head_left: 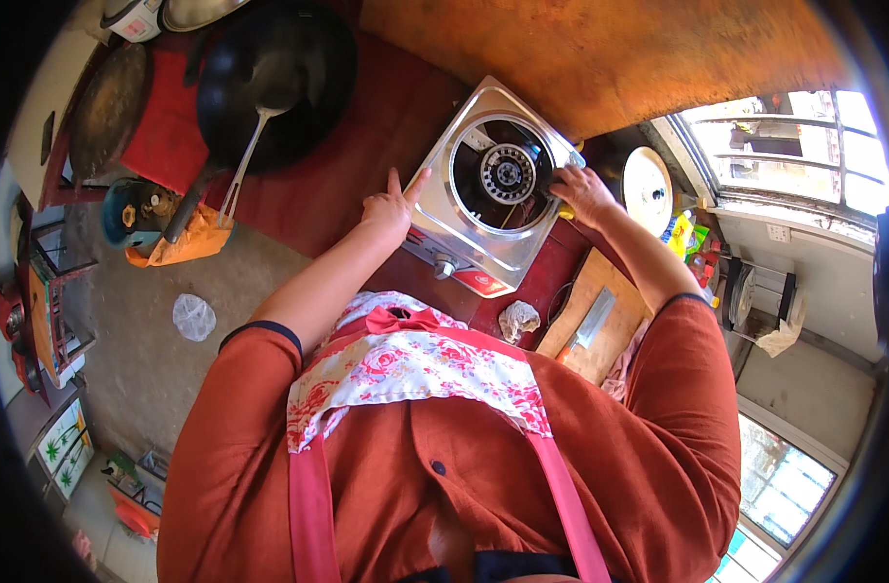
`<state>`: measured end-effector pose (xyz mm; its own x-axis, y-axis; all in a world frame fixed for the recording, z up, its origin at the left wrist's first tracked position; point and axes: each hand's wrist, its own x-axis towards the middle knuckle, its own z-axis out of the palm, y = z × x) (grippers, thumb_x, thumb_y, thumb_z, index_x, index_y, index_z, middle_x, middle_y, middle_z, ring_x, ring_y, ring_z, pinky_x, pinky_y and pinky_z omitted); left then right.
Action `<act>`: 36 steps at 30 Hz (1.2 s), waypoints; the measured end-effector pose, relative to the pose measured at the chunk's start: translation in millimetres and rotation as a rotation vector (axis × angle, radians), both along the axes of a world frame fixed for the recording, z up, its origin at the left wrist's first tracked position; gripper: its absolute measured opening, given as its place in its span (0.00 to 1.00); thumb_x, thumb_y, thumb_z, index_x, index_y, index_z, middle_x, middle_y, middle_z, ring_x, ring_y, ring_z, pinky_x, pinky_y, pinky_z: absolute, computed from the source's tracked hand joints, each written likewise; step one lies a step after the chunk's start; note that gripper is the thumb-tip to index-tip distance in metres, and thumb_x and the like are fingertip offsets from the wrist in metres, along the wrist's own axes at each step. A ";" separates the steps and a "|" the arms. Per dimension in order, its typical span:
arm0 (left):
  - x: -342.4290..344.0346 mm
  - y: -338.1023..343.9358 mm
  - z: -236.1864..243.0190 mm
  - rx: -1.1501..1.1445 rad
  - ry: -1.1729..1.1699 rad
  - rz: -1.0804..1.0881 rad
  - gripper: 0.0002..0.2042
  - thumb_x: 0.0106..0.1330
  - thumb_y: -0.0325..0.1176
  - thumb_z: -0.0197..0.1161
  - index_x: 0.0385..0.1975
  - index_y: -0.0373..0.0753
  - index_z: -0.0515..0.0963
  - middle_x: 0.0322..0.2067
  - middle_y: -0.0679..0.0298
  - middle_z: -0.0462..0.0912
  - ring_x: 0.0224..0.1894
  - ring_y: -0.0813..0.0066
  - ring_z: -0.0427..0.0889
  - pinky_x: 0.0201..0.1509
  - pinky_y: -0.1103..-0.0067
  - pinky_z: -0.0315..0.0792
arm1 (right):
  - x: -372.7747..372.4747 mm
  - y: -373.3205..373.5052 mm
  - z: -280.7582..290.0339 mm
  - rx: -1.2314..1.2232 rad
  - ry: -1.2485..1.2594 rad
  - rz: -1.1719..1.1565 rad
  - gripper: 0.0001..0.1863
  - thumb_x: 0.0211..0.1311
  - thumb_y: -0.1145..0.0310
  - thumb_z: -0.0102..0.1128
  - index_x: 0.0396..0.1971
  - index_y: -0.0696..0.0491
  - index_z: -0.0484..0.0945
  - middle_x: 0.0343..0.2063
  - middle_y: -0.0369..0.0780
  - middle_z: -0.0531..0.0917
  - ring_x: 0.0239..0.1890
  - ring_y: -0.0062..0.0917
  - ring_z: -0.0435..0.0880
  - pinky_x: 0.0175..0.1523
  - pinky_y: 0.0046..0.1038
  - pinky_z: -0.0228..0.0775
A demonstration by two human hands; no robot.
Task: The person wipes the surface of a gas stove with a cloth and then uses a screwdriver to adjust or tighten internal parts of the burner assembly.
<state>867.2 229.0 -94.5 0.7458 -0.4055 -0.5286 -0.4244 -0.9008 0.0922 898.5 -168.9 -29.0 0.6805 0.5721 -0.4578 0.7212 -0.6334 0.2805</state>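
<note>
From the head camera, it's basically a silver gas stove front and center, sitting skewed on the dark red tabletop, with both arms reaching out to it. The round opening on top shows the burner, and the knob is on the near side.

Left hand is at the stove's left edge, a couple of fingers spread apart, nothing pinched that I can see. Right hand is at the right edge, fingers curled down by the rim of the opening; can't tell if it's pinching anything there.

Room-wise, left is the roomy side: a bare strip of red runs from the stove to the black wok, which has a metal spatula in it and its handle poking out past the tabletop's near edge, over the floor side. Far side is tight, the stove's far corner sits close to the orange-brown wall. Right is cramped too, with a pale round lid just beyond the hand. Near right, there's a wooden board carrying a cleaver, plus a crumpled whitish bundle between the board and the apron.
</note>
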 end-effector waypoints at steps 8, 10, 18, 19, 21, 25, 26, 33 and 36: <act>-1.4 -0.5 -0.2 0.039 0.003 -0.017 0.58 0.55 0.37 0.66 0.73 0.50 0.22 0.71 0.37 0.46 0.42 0.52 0.85 0.41 0.67 0.78 | 96.7 46.8 -1.8 -0.080 -0.130 0.143 0.14 0.52 0.67 0.61 0.42 0.42 0.80 0.62 0.34 0.69 0.65 0.30 0.65 0.58 0.34 0.68; 0.0 -2.1 7.5 0.006 0.020 -0.028 0.49 0.62 0.27 0.56 0.73 0.49 0.23 0.70 0.36 0.47 0.43 0.49 0.85 0.44 0.63 0.78 | 101.7 57.6 -13.7 0.085 -0.229 0.062 0.17 0.52 0.67 0.62 0.44 0.42 0.79 0.61 0.35 0.69 0.64 0.31 0.65 0.55 0.33 0.68; 2.8 1.1 3.7 0.009 0.044 -0.035 0.56 0.57 0.35 0.67 0.73 0.49 0.24 0.71 0.35 0.47 0.41 0.49 0.85 0.43 0.67 0.78 | 85.5 102.1 -14.9 0.502 -0.059 -0.528 0.28 0.40 0.73 0.64 0.48 0.45 0.81 0.55 0.39 0.74 0.62 0.36 0.68 0.63 0.36 0.63; 3.3 1.2 6.5 0.005 0.060 -0.036 0.58 0.55 0.37 0.69 0.73 0.49 0.24 0.71 0.36 0.46 0.41 0.49 0.85 0.43 0.68 0.78 | 86.5 104.8 -14.2 0.495 -0.053 -0.557 0.27 0.40 0.73 0.64 0.48 0.45 0.81 0.55 0.39 0.74 0.62 0.36 0.68 0.63 0.36 0.62; 4.0 1.2 9.4 0.017 0.071 -0.043 0.62 0.51 0.42 0.74 0.73 0.50 0.23 0.71 0.36 0.46 0.42 0.50 0.85 0.42 0.69 0.78 | 87.6 120.7 -8.7 0.484 -0.038 -0.620 0.27 0.41 0.72 0.65 0.49 0.45 0.81 0.55 0.40 0.74 0.62 0.37 0.69 0.64 0.36 0.62; 3.5 0.0 7.0 0.044 0.054 -0.059 0.66 0.47 0.48 0.77 0.73 0.51 0.22 0.71 0.36 0.45 0.42 0.52 0.85 0.44 0.71 0.78 | 83.9 168.0 -9.2 0.508 0.093 -0.455 0.26 0.43 0.68 0.68 0.49 0.46 0.80 0.49 0.42 0.79 0.59 0.38 0.73 0.61 0.37 0.68; 4.0 1.2 4.9 0.045 0.051 -0.059 0.67 0.47 0.49 0.77 0.73 0.51 0.22 0.71 0.36 0.45 0.43 0.53 0.85 0.45 0.71 0.77 | 78.7 183.0 -8.1 0.639 0.101 -0.364 0.26 0.43 0.65 0.69 0.48 0.46 0.81 0.48 0.42 0.78 0.58 0.39 0.74 0.62 0.37 0.68; 4.3 4.4 0.8 -0.061 0.108 0.011 0.67 0.46 0.43 0.79 0.72 0.53 0.22 0.70 0.36 0.45 0.47 0.45 0.82 0.51 0.64 0.77 | 101.2 205.8 -21.6 0.762 0.038 -0.407 0.25 0.42 0.63 0.71 0.45 0.49 0.80 0.50 0.40 0.76 0.58 0.37 0.71 0.61 0.37 0.66; 5.6 3.7 3.1 -0.062 0.124 0.005 0.67 0.46 0.42 0.79 0.72 0.52 0.22 0.70 0.36 0.45 0.47 0.45 0.82 0.51 0.64 0.77 | 124.2 160.4 -38.1 0.761 -0.156 -0.526 0.27 0.45 0.58 0.72 0.47 0.49 0.78 0.51 0.40 0.76 0.59 0.39 0.71 0.61 0.39 0.65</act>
